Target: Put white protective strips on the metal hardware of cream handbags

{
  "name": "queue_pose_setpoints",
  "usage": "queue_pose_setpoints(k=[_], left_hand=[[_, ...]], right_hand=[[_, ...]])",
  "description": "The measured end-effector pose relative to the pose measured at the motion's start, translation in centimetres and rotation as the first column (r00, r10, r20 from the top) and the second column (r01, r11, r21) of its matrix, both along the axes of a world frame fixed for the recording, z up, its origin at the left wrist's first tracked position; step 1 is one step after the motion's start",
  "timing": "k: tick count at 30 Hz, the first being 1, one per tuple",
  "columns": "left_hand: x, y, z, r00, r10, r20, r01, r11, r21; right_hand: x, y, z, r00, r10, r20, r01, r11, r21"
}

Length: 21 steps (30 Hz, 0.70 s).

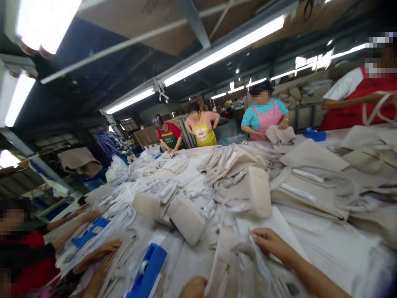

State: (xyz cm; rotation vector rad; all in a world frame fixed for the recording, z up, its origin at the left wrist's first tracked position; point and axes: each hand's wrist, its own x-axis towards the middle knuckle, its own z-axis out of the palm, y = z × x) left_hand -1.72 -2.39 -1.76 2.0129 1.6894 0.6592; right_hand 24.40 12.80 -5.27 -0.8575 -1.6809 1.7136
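Observation:
A beige bag point(223, 252) with small metal fittings lies before me at the bottom middle. My right hand point(270, 245) is closed, thumb and fingers pinching a thin whitish strip point(259, 261) over the bag's right side. Cut off by the bottom edge, my left hand point(194, 287) looks curled against the bag's left edge; its fingertips are hidden. A white sheet point(287, 229) lies under and beyond my right hand. Just ahead sit more beige bags point(187, 219) with rounded bases and white-wrapped parts.
A blue tape dispenser point(147, 271) stands left of my left hand, another blue dispenser point(93, 232) farther left. A co-worker's hands point(107, 250) rest on material at left. Large beige bags point(310, 190) pile up at right. Several co-workers stand across the table.

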Motion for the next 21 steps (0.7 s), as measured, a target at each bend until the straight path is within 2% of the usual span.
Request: queue_pose_setpoints(k=[3, 5, 7, 9, 11, 12, 15, 18, 19, 20, 21], left_hand=[[-0.4, -1.3, -1.6, 0.999, -0.044, 0.033, 0.046, 0.994, -0.095], [-0.5, -1.5, -2.1, 0.996, -0.070, 0.057, 0.076, 0.992, -0.105], [-0.4, -1.2, -2.1, 0.993, -0.067, 0.099, 0.078, 0.990, -0.117], [-0.3, -0.7, -1.9, 0.987, -0.031, 0.161, 0.056, 0.987, -0.152], [-0.3, -0.2, -1.8, 0.974, 0.023, 0.227, 0.021, 0.981, -0.193], [-0.3, 0.0, -1.8, 0.966, 0.056, 0.254, -0.002, 0.978, -0.207], [-0.9, 0.6, -1.7, 0.946, 0.158, 0.285, -0.097, 0.971, -0.217], [-1.6, 1.1, -0.5, 0.955, 0.200, 0.220, -0.162, 0.971, -0.176], [-1.7, 1.3, 0.2, 0.964, 0.202, 0.174, -0.178, 0.974, -0.143], [-1.6, 1.4, 1.1, 0.972, 0.203, 0.116, -0.193, 0.977, -0.095], [-1.3, 1.5, 2.1, 0.978, 0.205, 0.045, -0.204, 0.978, -0.032]], right_hand=[[0.5, 0.1, 0.6, 0.993, 0.051, 0.109, -0.049, 0.999, -0.020], [0.6, 0.7, 0.7, 0.982, 0.079, 0.172, -0.069, 0.996, -0.063], [0.7, 1.3, 0.6, 0.979, 0.071, 0.192, -0.063, 0.997, -0.047], [1.2, 1.7, 0.3, 0.977, -0.080, 0.197, 0.063, 0.994, 0.092], [2.2, 1.8, -0.5, 0.929, -0.306, 0.209, 0.254, 0.936, 0.243], [2.9, 1.8, -1.1, 0.895, -0.379, 0.236, 0.314, 0.910, 0.269], [5.3, 0.5, -3.3, 0.786, -0.475, 0.396, 0.406, 0.879, 0.248], [6.1, -2.4, -4.5, 0.637, -0.645, 0.421, 0.506, 0.763, 0.402], [5.7, -3.7, -4.5, 0.649, -0.657, 0.385, 0.519, 0.752, 0.407], [4.9, -5.1, -4.3, 0.713, -0.614, 0.340, 0.508, 0.786, 0.353], [3.8, -6.6, -3.9, 0.804, -0.525, 0.279, 0.467, 0.849, 0.249]])
